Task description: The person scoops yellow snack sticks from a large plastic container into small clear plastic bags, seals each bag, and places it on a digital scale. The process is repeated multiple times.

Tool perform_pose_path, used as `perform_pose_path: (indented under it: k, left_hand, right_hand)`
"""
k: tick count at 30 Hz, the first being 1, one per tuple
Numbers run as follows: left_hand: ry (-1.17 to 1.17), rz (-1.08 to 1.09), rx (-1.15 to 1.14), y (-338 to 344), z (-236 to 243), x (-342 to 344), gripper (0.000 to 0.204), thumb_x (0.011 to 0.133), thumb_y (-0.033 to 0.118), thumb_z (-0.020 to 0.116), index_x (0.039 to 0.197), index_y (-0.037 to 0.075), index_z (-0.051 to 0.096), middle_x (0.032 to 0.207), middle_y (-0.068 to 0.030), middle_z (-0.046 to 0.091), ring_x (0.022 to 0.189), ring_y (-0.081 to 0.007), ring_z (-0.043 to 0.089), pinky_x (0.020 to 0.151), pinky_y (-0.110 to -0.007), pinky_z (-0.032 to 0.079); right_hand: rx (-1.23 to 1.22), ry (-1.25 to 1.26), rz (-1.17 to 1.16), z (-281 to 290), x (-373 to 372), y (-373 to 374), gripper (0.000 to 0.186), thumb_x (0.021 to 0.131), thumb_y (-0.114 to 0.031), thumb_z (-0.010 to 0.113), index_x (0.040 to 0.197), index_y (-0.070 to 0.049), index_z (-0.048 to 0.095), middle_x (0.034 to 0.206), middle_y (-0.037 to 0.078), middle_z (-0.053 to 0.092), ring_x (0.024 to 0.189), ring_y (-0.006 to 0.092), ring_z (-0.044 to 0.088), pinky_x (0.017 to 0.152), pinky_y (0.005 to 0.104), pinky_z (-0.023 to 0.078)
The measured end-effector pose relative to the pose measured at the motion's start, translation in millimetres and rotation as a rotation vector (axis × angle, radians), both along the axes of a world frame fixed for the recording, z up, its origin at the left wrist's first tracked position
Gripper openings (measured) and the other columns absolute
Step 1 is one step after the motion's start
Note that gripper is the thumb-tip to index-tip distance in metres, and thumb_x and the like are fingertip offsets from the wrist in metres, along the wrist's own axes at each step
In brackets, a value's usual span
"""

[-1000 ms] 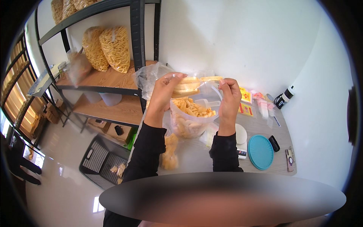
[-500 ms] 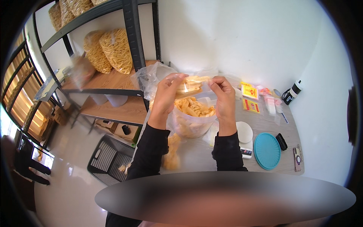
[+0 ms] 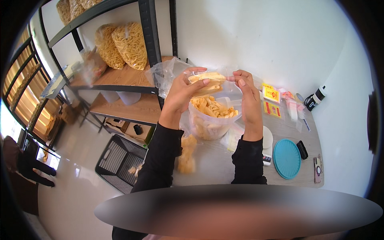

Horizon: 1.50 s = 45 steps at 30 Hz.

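Note:
My left hand [image 3: 180, 92] is wrapped round a small clear plastic bag [image 3: 208, 80] of long pale yellow snack sticks, thumb across it. My right hand [image 3: 248, 94] pinches the bag's clear end at the right, fingers bent. Directly below them is a translucent plastic tub [image 3: 212, 128] of yellow curled snack pieces, with a pale scoop handle at its right side. A loose bag of similar pieces [image 3: 186, 160] lies left of the tub, and a crumpled clear bag [image 3: 164, 78] is behind my left hand.
On the table [image 3: 304, 176]: white scale [image 3: 267, 154], turquoise lid [image 3: 287, 158], yellow packets [image 3: 272, 100], black case [image 3: 302, 149], phone [image 3: 318, 168], black-and-white cylinder [image 3: 316, 98]. Left: metal shelving [image 3: 120, 108] with large snack bags [image 3: 128, 44], grey crate [image 3: 116, 160], another person [image 3: 28, 164].
Both hands and the small bag are slightly higher. The snack stick that stuck out toward my right fingers now lies among the others inside the bag, and my right fingers hold clear plastic.

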<state>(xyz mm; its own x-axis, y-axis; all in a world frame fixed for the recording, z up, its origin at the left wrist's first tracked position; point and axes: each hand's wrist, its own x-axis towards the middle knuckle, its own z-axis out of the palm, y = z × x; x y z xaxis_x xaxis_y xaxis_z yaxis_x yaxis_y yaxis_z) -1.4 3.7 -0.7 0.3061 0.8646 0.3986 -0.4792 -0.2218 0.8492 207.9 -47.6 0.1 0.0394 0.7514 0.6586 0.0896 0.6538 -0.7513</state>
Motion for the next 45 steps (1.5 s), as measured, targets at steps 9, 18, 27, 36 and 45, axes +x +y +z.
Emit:
perform_pose_path:
  k: [9, 18, 27, 36, 45]
  left_hand:
    - [0.017, -0.029, -0.006, -6.1, 1.4, 5.4, 0.051, 0.086, 0.008, 0.079, 0.131, -0.002, 0.056, 0.117, -0.0115, 0.066, 0.106, -0.0178, 0.067, 0.092, -0.03, 0.055]
    - [0.11, -0.021, 0.041, -4.0, -1.7, -0.3, 0.044, 0.089, 0.016, 0.079, 0.126, 0.0, 0.062, 0.115, -0.0101, 0.069, 0.106, -0.0166, 0.066, 0.091, -0.03, 0.053]
    - [0.366, -0.185, 0.195, -10.2, 8.0, -14.4, 0.064, 0.088, 0.026, 0.079, 0.141, 0.001, 0.054, 0.124, -0.0089, 0.066, 0.114, -0.0151, 0.062, 0.091, -0.028, 0.051]
    - [0.432, -0.112, 0.205, -10.9, 4.5, -7.6, 0.042, 0.09, 0.003, 0.074, 0.13, -0.001, 0.06, 0.117, -0.0029, 0.065, 0.105, -0.0095, 0.062, 0.093, -0.026, 0.05]
    - [0.432, -0.077, 0.222, -24.2, 10.3, -8.8, 0.031, 0.091, 0.003, 0.073, 0.121, 0.001, 0.063, 0.114, -0.0021, 0.065, 0.105, -0.0096, 0.061, 0.091, -0.026, 0.05]
  right_hand:
    - [0.065, -0.171, 0.017, -2.4, -12.7, -0.1, 0.028, 0.103, -0.029, 0.059, 0.117, -0.01, 0.075, 0.142, 0.009, 0.048, 0.137, 0.0262, 0.039, 0.115, 0.041, 0.031]
    - [0.126, -0.117, -0.133, 1.3, -4.3, 1.5, 0.009, 0.094, -0.012, 0.069, 0.1, -0.006, 0.071, 0.136, 0.012, 0.052, 0.133, 0.028, 0.048, 0.112, 0.0413, 0.037]
    - [0.082, -0.23, -0.063, 5.5, 6.4, -8.0, 0.009, 0.093, -0.011, 0.07, 0.1, -0.006, 0.071, 0.132, 0.009, 0.055, 0.128, 0.024, 0.051, 0.109, 0.0378, 0.039]
    - [0.029, -0.153, -0.101, 7.2, -0.4, -12.0, 0.029, 0.09, -0.008, 0.075, 0.118, -0.004, 0.066, 0.116, 0.006, 0.064, 0.11, 0.0185, 0.061, 0.099, 0.0339, 0.047]
    - [-0.055, -0.082, -0.059, 11.4, -3.2, -20.9, 0.027, 0.091, -0.006, 0.073, 0.117, -0.003, 0.066, 0.096, 0.003, 0.068, 0.09, 0.0126, 0.064, 0.087, 0.0289, 0.051]
